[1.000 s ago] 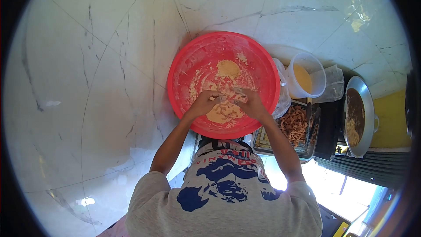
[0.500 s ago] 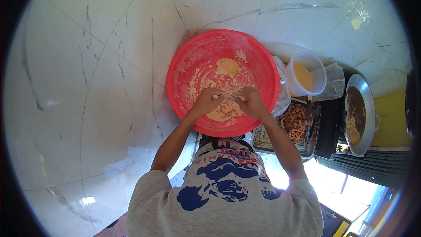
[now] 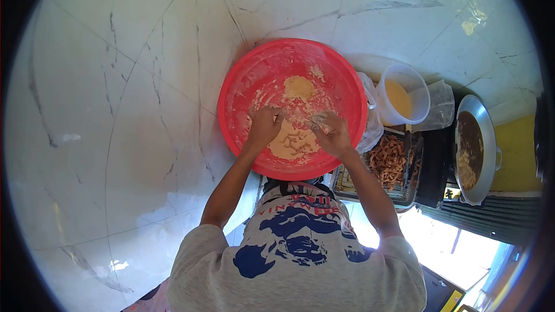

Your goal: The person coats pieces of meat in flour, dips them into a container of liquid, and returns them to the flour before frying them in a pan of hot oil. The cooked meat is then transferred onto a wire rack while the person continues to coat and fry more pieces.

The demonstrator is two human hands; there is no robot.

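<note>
We observe both hands inside the red bowl (image 3: pixel 342 80), one on each side of its middle and apart from each other. The left hand (image 3: pixel 265 127) is lowered near the flour (image 3: pixel 278 145), its fingers curled narrow; we cannot tell whether it holds anything. The right hand (image 3: pixel 335 134) has flour on its bent fingers, which point toward the left hand; its grip is partly open, and we cannot confirm an item between the fingertips.

We locate the pale strips (image 3: pixel 295 143) on the flour in the near part of the bowl, between and below the hands. A separate flour mound (image 3: pixel 299 88) sits farther back.

To the right of the bowl we find a clear tub (image 3: pixel 422 103) with yellow liquid (image 3: pixel 398 97), a tray (image 3: pixel 346 187) bearing brown strips (image 3: pixel 387 160), and a wide pan (image 3: pixel 489 153) containing dark liquid (image 3: pixel 469 130).
</note>
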